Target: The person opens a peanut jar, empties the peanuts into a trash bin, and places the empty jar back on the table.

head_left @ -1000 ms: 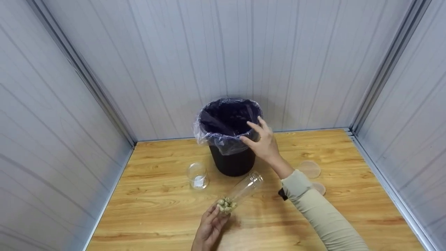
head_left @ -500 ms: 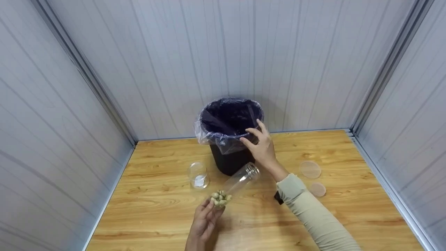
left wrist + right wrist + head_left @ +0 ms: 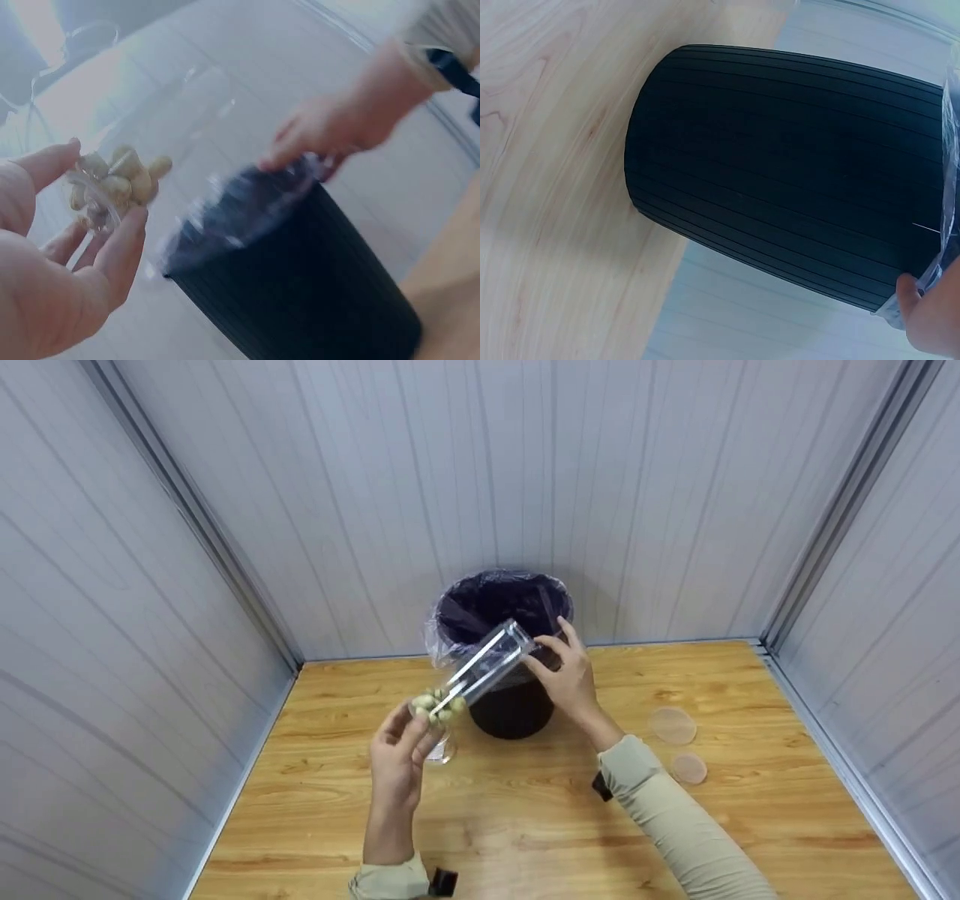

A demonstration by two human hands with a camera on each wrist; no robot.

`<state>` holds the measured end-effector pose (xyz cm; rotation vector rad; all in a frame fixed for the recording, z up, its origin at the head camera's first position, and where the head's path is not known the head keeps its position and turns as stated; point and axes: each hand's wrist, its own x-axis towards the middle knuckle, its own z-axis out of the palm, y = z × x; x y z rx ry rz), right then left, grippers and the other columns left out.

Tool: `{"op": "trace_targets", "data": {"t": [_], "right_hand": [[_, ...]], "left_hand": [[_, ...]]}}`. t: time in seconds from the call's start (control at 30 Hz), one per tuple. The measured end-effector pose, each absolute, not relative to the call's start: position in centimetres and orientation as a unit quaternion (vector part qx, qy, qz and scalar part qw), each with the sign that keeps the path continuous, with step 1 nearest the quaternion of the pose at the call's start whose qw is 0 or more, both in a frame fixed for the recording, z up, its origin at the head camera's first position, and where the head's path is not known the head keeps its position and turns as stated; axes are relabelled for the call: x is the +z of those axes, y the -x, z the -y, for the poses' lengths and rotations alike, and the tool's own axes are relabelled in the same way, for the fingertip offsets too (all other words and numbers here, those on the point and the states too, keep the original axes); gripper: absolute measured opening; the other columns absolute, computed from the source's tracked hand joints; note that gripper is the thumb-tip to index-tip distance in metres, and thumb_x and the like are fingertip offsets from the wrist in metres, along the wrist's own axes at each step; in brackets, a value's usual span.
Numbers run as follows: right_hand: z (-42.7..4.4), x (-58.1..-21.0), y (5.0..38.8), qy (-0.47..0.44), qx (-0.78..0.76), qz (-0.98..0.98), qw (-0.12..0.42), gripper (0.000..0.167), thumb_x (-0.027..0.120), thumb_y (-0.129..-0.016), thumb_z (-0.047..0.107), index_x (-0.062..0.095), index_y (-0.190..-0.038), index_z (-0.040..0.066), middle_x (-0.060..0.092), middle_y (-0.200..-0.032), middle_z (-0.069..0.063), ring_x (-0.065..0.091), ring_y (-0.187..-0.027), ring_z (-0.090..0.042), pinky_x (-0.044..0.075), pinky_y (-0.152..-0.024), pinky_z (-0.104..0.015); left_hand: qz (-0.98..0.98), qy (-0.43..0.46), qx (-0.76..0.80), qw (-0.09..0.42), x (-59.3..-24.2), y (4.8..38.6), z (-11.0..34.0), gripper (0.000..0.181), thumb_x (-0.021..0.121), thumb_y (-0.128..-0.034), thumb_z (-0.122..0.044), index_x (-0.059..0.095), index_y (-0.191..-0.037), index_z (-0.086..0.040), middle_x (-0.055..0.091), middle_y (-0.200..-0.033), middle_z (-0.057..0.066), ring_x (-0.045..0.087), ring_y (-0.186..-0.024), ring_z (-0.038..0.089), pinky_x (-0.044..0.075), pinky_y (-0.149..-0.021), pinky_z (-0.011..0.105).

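My left hand (image 3: 401, 750) holds a clear jar (image 3: 487, 664) by its base, raised and tilted so its mouth points up over the near rim of the bin. Pale, knobbly, greenish-beige pieces (image 3: 120, 180), like dried buds or nuts, are gathered at the jar's bottom by my fingers. A black trash can (image 3: 512, 712) stands ahead with a translucent plastic liner (image 3: 247, 214) folded over its rim. At the rim's right side, my right hand (image 3: 574, 679) grips edge and liner, the thumb (image 3: 907, 296) outside. The can's inside looks dark.
Behind my left hand a second clear container (image 3: 444, 751) stands on the wooden tabletop (image 3: 525, 832), mostly hidden. To the right lie two round translucent lids (image 3: 673, 725), one smaller. Pale panel walls (image 3: 375, 510) enclose the table at the back and sides.
My left hand has lifted the jar up and forward from low over the table to the trash can's rim. The pieces stay at its bottom. My right hand remains at the rim.
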<state>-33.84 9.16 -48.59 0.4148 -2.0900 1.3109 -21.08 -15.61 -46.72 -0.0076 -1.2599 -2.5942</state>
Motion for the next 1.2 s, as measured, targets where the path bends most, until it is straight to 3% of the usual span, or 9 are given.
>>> {"op": "trace_targets", "data": {"t": [0.37,0.73,1.2], "right_hand": [[-9.1,-48.6,33.8,-0.158,0.506,0.789,0.311,0.037,0.082,-0.079,0.029,0.071,-0.107,0.007,0.041,-0.146,-0.019,0.036,-0.134,-0.036,0.033,-0.108,-0.047],[-8.9,-48.5,33.9,-0.159,0.506,0.787,0.314,0.036,0.081,-0.080,0.030,0.072,-0.107,0.008,0.042,-0.146,-0.018,0.038,-0.134,-0.035,0.034,-0.108,-0.045],[-8.9,-48.7,34.0,-0.156,0.505,0.788,0.316,0.035,0.082,-0.080,0.029,0.072,-0.107,0.009,0.042,-0.146,-0.016,0.038,-0.133,-0.034,0.035,-0.107,-0.047]], "left_hand": [[0.488,-0.008,-0.858,0.161,-42.3,25.7,15.9,0.048,0.066,-0.0851,0.010,0.048,-0.129,0.015,0.048,-0.120,0.022,0.063,-0.091,0.023,0.055,-0.084,0.037],[0.601,-0.032,-0.778,0.179,-41.0,28.5,15.8,0.051,0.078,-0.0774,0.003,0.058,-0.124,0.010,0.054,-0.113,0.018,0.062,-0.080,0.017,0.058,-0.074,0.030],[0.650,-0.033,-0.732,0.200,-40.6,29.1,16.2,0.048,0.082,-0.0743,0.001,0.064,-0.119,0.005,0.060,-0.110,0.017,0.066,-0.082,0.022,0.058,-0.067,0.027]]}}
